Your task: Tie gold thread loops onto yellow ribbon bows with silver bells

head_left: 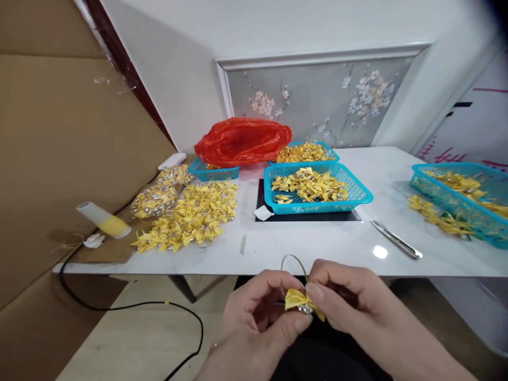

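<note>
Between my two hands, just in front of the table edge, is a small yellow ribbon bow (295, 299) with silver beads at its centre. My left hand (264, 323) pinches it from the left, thumb under the beads. From the right, my right hand (341, 301) has thumb and forefinger closed on the bow's upper side, where a thin gold ribbon (296, 257) loops up above the fingers. The fingertips hide part of the bow and the ends of the loop. A spread of similar yellow bows (190, 217) lies on the table to the left.
Blue baskets (359, 193) with yellow bows stand at the back, another blue basket (456, 193) at the right. A red plastic bag (244, 143) covers one. Silver tweezers (397, 239) lie right of centre. A ribbon-wound tube (103, 219) and black cable (130, 304) are at left.
</note>
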`<state>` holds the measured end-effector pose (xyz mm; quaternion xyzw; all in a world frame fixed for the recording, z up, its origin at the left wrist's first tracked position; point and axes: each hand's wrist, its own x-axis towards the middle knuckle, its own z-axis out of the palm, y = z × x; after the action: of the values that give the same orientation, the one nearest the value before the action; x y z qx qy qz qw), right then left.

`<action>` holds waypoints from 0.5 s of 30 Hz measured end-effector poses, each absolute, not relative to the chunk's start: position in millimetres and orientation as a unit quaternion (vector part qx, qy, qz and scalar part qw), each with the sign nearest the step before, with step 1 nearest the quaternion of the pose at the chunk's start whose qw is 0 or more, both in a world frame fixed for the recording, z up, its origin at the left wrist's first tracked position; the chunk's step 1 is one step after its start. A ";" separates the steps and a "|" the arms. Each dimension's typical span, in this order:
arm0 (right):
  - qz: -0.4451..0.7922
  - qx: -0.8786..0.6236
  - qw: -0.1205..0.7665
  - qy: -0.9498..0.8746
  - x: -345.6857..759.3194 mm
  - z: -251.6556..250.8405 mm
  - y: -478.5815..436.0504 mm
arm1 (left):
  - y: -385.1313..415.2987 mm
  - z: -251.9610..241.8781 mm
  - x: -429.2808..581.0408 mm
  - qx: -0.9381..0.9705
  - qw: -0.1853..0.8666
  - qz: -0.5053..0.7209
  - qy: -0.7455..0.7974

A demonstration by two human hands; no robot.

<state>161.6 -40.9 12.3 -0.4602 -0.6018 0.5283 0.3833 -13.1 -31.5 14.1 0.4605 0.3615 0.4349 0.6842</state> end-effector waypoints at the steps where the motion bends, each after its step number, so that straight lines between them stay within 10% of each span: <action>1: 0.574 -0.454 0.379 -0.566 161.6 12.5 -40.0 | -30.6 12.9 -13.3 0.470 0.681 0.432 0.360; 15: 0.567 -0.442 0.478 -0.505 171.4 7.4 -32.0 | -26.9 10.8 -18.5 0.449 0.669 0.432 0.406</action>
<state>171.4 -32.0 7.4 -0.4421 -0.5051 0.5669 0.4775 -18.5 -26.9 10.8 0.4485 0.4058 0.4317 0.6692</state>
